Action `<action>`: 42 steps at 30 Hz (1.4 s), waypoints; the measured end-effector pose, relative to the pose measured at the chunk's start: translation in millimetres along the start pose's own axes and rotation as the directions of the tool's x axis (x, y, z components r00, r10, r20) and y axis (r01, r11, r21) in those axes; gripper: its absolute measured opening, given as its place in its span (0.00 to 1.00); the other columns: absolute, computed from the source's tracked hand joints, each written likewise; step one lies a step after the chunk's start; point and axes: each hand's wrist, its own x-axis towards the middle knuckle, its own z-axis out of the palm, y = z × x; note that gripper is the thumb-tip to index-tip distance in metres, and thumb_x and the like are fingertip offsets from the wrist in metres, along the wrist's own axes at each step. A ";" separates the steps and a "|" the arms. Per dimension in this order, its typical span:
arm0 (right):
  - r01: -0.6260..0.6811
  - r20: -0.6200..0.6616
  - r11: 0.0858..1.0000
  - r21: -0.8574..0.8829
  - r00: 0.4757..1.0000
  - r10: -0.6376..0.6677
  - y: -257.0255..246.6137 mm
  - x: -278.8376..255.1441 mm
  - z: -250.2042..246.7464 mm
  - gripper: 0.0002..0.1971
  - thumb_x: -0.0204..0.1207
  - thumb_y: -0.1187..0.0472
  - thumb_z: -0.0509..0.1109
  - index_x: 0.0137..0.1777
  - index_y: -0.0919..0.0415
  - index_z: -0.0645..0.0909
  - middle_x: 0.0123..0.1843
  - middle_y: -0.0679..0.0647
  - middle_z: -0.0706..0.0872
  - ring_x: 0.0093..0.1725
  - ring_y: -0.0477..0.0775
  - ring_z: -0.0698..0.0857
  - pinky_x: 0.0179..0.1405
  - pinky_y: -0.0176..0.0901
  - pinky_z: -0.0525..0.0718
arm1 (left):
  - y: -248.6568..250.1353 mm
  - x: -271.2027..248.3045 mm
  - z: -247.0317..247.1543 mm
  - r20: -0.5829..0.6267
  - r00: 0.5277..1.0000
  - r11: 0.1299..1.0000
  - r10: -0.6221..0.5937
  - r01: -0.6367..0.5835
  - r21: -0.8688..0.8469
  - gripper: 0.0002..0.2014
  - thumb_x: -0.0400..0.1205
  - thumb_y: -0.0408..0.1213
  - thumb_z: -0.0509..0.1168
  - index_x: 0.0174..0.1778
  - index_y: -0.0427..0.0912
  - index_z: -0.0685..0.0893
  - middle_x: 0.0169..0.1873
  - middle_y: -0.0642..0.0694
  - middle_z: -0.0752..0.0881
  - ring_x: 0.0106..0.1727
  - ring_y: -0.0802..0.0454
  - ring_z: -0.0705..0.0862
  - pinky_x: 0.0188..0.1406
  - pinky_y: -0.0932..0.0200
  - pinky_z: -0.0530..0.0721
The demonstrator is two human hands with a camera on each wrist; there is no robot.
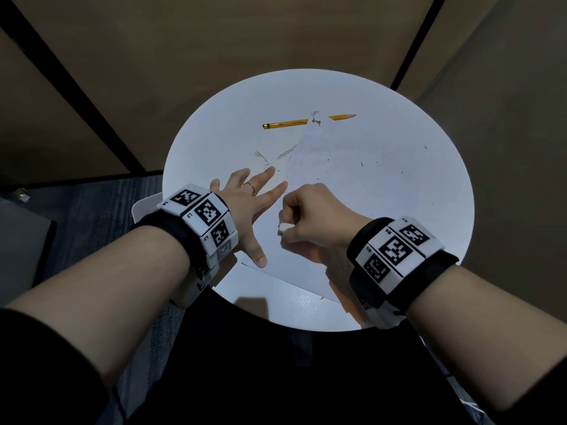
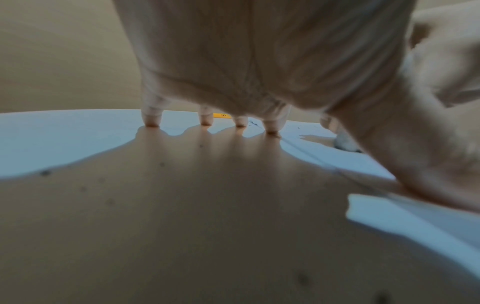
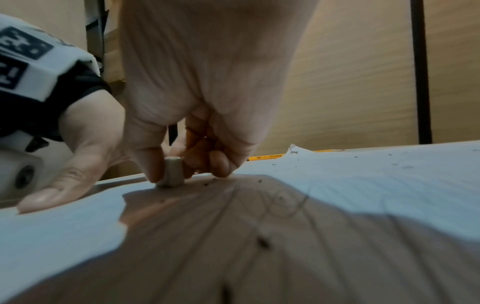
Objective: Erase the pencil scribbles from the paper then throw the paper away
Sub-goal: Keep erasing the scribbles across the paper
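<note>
One white sheet of paper (image 1: 352,191) lies flat on the round white table (image 1: 214,142), its far corner curled up over one yellow hexagonal pencil (image 1: 285,123). Faint pencil loops (image 3: 285,203) show on the sheet in the right wrist view, just in front of the working hand; a second grey smudged patch (image 1: 283,154) lies near the sheet's left edge. Dark eraser crumbs (image 1: 362,163) are scattered over the sheet; their count cannot be told.

One small white block eraser (image 3: 172,172) stands upright with its lower end on the paper, pinched between thumb and curled fingers of the right hand (image 1: 319,219).

The left hand (image 1: 245,207) is spread flat, fingers straight, with fingertips (image 2: 152,120) pressed to the surface beside the eraser; it holds nothing. One gold ring (image 1: 250,187) sits on a finger.

The pencil carries dark printing, too small to read. Each wrist wears a band (image 1: 202,214) of black-and-white coded squares. No containers are in view.
</note>
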 end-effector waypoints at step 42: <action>-0.077 -0.001 0.997 -0.004 0.997 0.077 6.5 -14.9 -8.6 0.07 0.67 0.67 0.75 0.32 0.62 0.79 0.28 0.45 0.80 0.26 0.36 0.78 0.23 0.19 0.72 | -1.9 3.1 1.8 -0.027 1.000 1.000 0.001 -0.001 -0.024 0.70 0.54 0.65 0.78 0.78 0.65 0.30 0.79 0.58 0.27 0.81 0.43 0.33 0.75 0.27 0.51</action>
